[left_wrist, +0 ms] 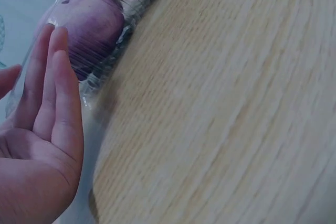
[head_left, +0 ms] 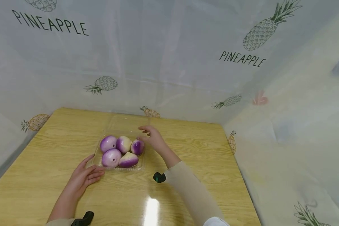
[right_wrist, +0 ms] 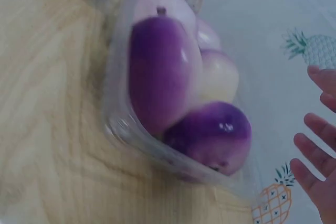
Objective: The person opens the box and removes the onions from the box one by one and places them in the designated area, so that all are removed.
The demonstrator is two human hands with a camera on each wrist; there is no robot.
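Observation:
Several glossy purple-and-cream vegetables, turnip-like [head_left: 111, 158], lie in a clear plastic box [head_left: 141, 166] on the table. Its transparent lid [head_left: 124, 124] appears folded back toward the wall. At the box's front left corner is my left hand [head_left: 83, 179], fingers straight against the side. The left wrist view shows those fingers [left_wrist: 65, 103] extended beside the clear wall. My right hand [head_left: 155, 139] hovers by the box's back right corner, fingers loosely bent with nothing between them. The right wrist view shows this hand [right_wrist: 323, 156] spread apart from the turnip-like vegetables [right_wrist: 163, 72].
The wooden table [head_left: 192, 150] extends on both sides of the box. A pale curtain [head_left: 164, 62] printed with pineapples hangs behind it and along the sides. A bright reflection lies on the tabletop near the front.

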